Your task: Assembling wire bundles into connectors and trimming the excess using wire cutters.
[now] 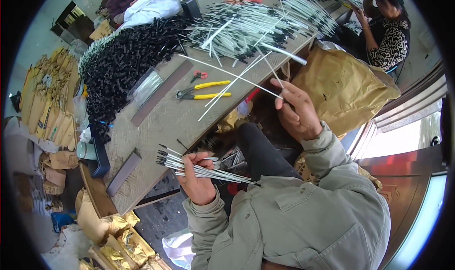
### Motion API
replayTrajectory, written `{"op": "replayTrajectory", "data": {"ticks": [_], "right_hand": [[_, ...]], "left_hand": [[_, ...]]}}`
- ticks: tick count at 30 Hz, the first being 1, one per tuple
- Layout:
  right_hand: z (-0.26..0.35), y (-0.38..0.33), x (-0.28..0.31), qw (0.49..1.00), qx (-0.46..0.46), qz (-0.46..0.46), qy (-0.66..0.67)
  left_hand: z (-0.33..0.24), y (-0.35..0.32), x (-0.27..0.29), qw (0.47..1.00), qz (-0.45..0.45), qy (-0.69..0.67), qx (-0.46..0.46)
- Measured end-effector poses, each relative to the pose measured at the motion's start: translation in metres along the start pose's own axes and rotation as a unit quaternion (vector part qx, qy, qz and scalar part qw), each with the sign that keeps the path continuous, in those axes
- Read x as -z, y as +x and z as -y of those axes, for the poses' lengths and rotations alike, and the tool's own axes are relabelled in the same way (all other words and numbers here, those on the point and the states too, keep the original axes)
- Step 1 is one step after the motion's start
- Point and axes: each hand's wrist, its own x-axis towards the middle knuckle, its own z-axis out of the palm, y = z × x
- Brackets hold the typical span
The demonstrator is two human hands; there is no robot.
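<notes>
My left hand (199, 187) is closed round a bundle of thin white rods with black tips (227, 176), held low in front of my jacket near the table edge. Farther up and to the right, my right hand (302, 112) pinches a thin white rod (237, 76) that slants out over the table; a second rod (271, 67) also runs into its fingers. Two loose white rods (222, 95) lie crossed beneath. Beside them are cutting pliers with yellow handles (212, 84) and a small red-handled tool (200, 75).
A large heap of black pieces (132, 57) covers the table's left side. White rods with black ends (246, 28) are piled at the back. Dark flat bars (124, 172) and a cup (86, 150) stand left. A gold sack (350, 85) and a seated person (388, 42) are right.
</notes>
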Motion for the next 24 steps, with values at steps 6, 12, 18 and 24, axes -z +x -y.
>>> {"op": "replayTrajectory", "data": {"ticks": [6,12,18,24], "right_hand": [[0.012,-0.027,0.018,0.997,0.037,-0.041,-0.049],[0.017,-0.014,-0.001,0.937,0.094,0.052,-0.333],[0.072,0.062,0.03,0.756,0.272,0.092,-0.588],[0.125,0.093,0.055,0.93,0.125,0.013,-0.344]], "left_hand": [[0.007,0.001,-0.005,1.0,0.002,0.004,0.014],[0.008,-0.002,-0.006,1.0,0.006,-0.006,0.008],[-0.002,-0.005,-0.003,1.0,-0.005,-0.002,-0.001],[-0.003,-0.005,-0.004,1.0,-0.024,0.004,0.005]]}}
